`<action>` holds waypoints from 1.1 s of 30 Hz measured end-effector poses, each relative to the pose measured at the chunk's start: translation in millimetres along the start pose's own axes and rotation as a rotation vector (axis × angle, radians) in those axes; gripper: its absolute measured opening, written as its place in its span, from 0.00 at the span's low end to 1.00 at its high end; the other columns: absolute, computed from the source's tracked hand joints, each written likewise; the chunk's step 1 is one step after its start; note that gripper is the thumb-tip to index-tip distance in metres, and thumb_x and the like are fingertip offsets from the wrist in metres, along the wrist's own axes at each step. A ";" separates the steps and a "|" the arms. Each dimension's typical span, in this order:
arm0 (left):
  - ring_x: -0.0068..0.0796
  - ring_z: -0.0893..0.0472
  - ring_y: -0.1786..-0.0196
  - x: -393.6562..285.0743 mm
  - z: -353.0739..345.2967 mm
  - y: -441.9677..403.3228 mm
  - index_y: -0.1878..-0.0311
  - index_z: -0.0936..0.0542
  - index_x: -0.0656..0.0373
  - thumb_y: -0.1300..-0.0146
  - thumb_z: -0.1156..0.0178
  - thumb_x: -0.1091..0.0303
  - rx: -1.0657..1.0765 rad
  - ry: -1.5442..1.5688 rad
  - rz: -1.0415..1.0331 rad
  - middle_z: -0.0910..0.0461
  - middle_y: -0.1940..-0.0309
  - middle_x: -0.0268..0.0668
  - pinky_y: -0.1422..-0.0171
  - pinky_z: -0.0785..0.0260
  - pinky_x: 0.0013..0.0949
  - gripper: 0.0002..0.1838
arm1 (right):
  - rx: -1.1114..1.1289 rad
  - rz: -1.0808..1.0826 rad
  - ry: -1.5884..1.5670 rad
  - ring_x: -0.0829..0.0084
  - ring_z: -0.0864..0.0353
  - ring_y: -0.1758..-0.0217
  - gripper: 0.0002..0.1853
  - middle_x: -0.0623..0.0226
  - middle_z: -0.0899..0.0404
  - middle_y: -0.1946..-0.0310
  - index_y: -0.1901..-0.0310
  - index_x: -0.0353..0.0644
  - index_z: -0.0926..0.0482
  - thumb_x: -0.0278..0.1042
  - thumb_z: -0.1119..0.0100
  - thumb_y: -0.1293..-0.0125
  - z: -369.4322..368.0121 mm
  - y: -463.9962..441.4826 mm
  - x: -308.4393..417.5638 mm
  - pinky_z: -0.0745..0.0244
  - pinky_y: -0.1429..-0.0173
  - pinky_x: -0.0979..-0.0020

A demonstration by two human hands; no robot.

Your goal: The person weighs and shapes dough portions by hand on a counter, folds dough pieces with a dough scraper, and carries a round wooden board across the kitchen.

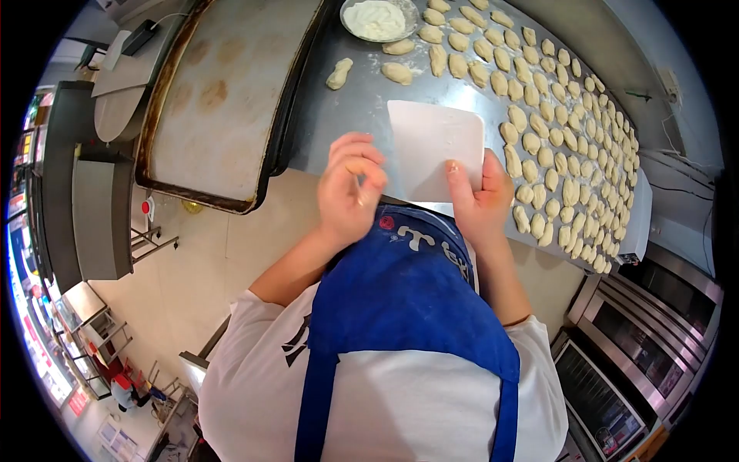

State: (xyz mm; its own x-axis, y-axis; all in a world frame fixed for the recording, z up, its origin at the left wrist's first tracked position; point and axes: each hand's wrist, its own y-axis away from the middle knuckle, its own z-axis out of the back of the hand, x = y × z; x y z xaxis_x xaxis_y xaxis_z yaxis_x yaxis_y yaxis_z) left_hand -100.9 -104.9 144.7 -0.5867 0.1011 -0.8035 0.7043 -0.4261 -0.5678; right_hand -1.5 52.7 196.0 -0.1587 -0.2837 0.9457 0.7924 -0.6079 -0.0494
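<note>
In my right hand point(481, 200) I grip a white plastic dough scraper point(435, 142), my thumb on its upper face. The scraper is held over the near edge of the steel table point(331, 127). My left hand point(350, 185) is raised to the left of the scraper, apart from it. Its fingers are curled in toward the thumb in a pinch, and nothing shows between them. Beyond my hands, a small dough piece point(339, 74) lies by itself on the table, with another dough piece point(397, 73) to its right.
Many dough pieces point(545, 157) lie in rows across the table's right side. A bowl of white flour point(375, 19) stands at the far edge. Left of the table is a large dark-rimmed baking tray point(208, 92). Steel ovens point(647, 331) stand at lower right.
</note>
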 end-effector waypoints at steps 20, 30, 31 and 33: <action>0.29 0.17 0.66 137.5 186.7 377.8 0.68 0.17 0.55 0.51 0.30 0.63 0.215 -0.736 1.403 0.15 0.70 0.35 0.57 0.25 0.32 0.09 | 0.757 0.669 0.940 0.63 0.20 0.59 0.14 0.62 0.23 0.61 0.54 0.37 0.27 0.31 0.50 0.41 -123.0 -8.1 -158.4 0.21 0.65 0.63; 0.34 0.16 0.61 103.0 159.9 339.6 0.65 0.18 0.56 0.50 0.30 0.61 0.275 -0.640 1.484 0.15 0.67 0.35 0.53 0.24 0.35 0.12 | 0.716 0.574 1.000 0.56 0.20 0.58 0.16 0.54 0.23 0.60 0.51 0.32 0.30 0.31 0.52 0.38 -106.3 -36.6 -164.0 0.20 0.63 0.53; 0.34 0.16 0.61 107.0 159.3 344.1 0.65 0.18 0.56 0.50 0.30 0.61 0.288 -0.627 1.475 0.15 0.67 0.35 0.53 0.24 0.35 0.12 | 0.823 0.656 1.026 0.56 0.19 0.59 0.17 0.54 0.23 0.60 0.49 0.32 0.30 0.31 0.52 0.39 -95.5 -2.1 -166.6 0.20 0.63 0.51; 0.34 0.16 0.59 115.7 158.4 359.9 0.64 0.17 0.56 0.50 0.30 0.61 0.480 -0.701 1.450 0.15 0.65 0.36 0.51 0.24 0.36 0.12 | 0.706 0.582 1.012 0.56 0.20 0.59 0.16 0.55 0.23 0.60 0.51 0.34 0.29 0.30 0.51 0.40 -83.1 -3.8 -181.7 0.20 0.63 0.53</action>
State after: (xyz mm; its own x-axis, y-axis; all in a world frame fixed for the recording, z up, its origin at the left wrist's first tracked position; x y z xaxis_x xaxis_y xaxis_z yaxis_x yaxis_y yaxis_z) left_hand 21.4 -388.9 -124.3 0.2471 -0.9297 -0.2731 0.6855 -0.0315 0.7274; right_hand -24.7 45.0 -2.3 0.1820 -0.9662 0.1827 0.9734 0.2034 0.1059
